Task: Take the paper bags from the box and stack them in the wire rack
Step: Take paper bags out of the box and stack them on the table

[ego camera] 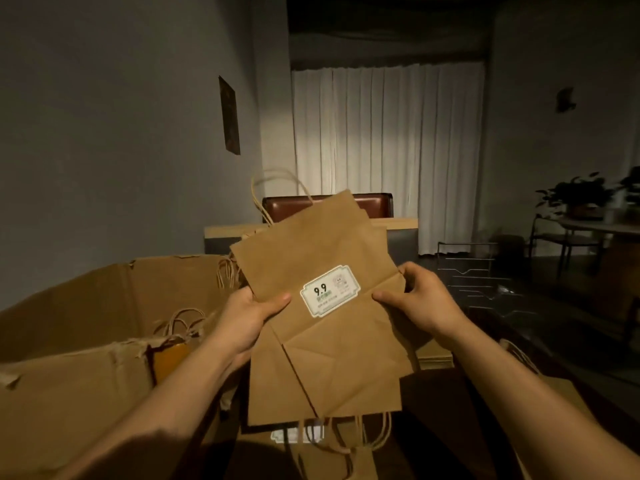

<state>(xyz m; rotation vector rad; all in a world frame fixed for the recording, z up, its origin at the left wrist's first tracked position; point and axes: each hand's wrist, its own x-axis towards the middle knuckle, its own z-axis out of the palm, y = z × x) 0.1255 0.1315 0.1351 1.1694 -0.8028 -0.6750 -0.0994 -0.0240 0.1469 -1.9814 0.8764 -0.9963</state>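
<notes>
Gripping from both sides, the person has a small bundle of flat paper bags (325, 327) up in front of the chest. The left hand (247, 317) takes the left edge, thumb laid across the front face and fingers tucked behind out of sight. The right hand (420, 299) clamps the right edge the same way, thumb on the front, fingers wrapped around the back. Between the two thumbs sits a white sticker (329, 291) reading 9.9. And look at that bundle: the bags are fanned, not squared up, one tilted over the others, with twisted paper handles poking up beyond the hands at the top and more dangling below the wrists at the bottom.

Off to the left of the left hand, the cardboard box (86, 306) stands with its flaps open, ragged tape along the near flap, and loops of bag handles (181, 322) showing inside it. To the right of the right hand and a little beyond it, the wire rack (474, 275) sits in the gloom, well apart from the bags; I cannot tell what it holds. Under the right forearm lies another flat brown bag (433, 355).

Straight ahead past the bundle, a brown chair back (374, 204) sits behind a pale counter edge (398, 223), with white curtains (388, 150) behind them. Far right, a potted plant (575, 195) rests on a table.
</notes>
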